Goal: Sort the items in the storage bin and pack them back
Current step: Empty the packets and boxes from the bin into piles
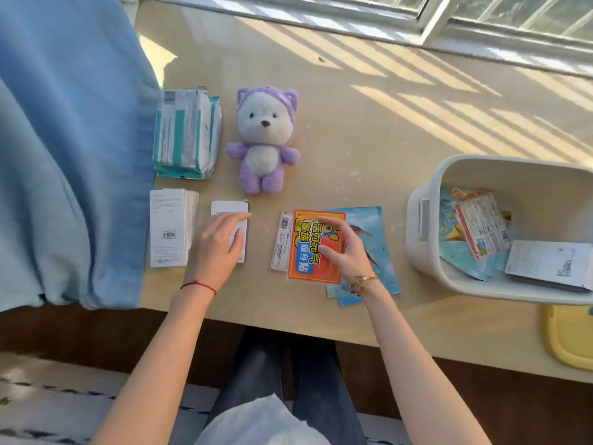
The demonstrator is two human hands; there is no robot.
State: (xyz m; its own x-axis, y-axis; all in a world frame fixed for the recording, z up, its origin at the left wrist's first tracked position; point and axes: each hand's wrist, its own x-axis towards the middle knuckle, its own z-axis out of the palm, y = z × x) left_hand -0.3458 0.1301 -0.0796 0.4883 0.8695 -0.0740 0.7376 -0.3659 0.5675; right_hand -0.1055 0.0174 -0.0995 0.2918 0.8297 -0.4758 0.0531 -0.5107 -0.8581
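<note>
A: Left hand [215, 248]?
B: Flat, fingers straight, pressing down on a small white box [231, 220] on the desk [369, 130]. Red string round the wrist.

A: Right hand [345, 248]?
B: Fingers curled, pinching the right side of an orange packet [309, 248] with yellow and blue print. Gold bracelet at the wrist.

A: Under the packet?
B: Resting on the pile, overlapping a narrow white sachet [282, 242] on its left and blue picture sheets [375, 232] on its right, which poke out towards the desk's near edge.

A: Further left?
B: Just beside the small box, a taller white box [168, 228] with a barcode, lying flat. Behind it, a stack of white-and-teal soft packs [186, 133], touching a blue blanket [64, 155] draped over the desk's left end.

A: Middle of the desk?
B: Purple-and-white plush bear [264, 139], on its back, head towards the window [449, 17], between the soft packs and bare, sunlit desk.

A: And the storage bin [426, 226]?
B: White, at the right, well apart from both hands, tilted with its opening towards the camera. Inside: more blue sheets, an orange-edged packet [481, 223] and a white box [552, 264] lying near the front rim.

A: Anything else?
B: Yellow lid-like thing [568, 342] at the near right corner, partly under the bin. Dark trousers below the desk edge.
</note>
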